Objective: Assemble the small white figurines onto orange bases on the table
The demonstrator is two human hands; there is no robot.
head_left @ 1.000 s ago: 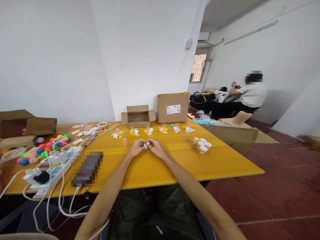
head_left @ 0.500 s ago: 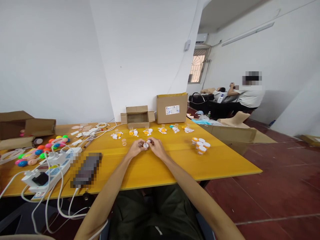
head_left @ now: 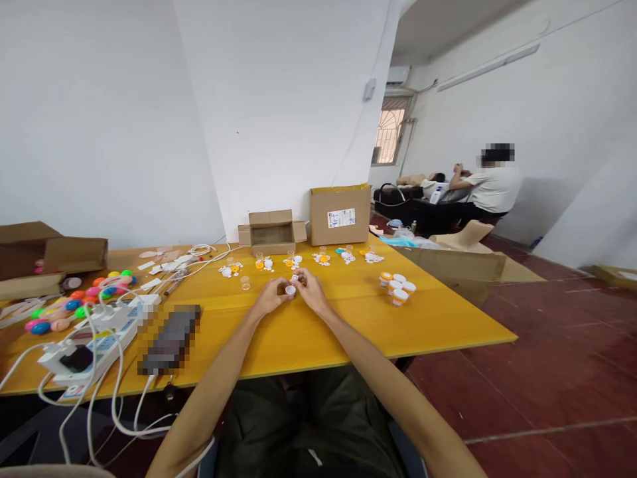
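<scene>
Over the middle of the table, my left hand is closed around a small white cup, its round mouth facing up towards me. Beside it, my right hand pinches a small white piece with dark dots or holes, just above and behind the cup's rim. The piece is too small to name. Beyond my hands, several piles of white and orange plastic parts lie in a row, with small clear cups among them. One clear cup stands left of my left hand.
Several white-lidded cups cluster at the right. An open small carton and a closed carton stand at the back. A power strip, cables, a dark pixelated object and coloured balls occupy the left. A person sits in the background.
The dotted white piece in my right hand has risen slightly and shows more clearly above the cup. My left hand keeps hold of the cup. The view has shifted a little.
</scene>
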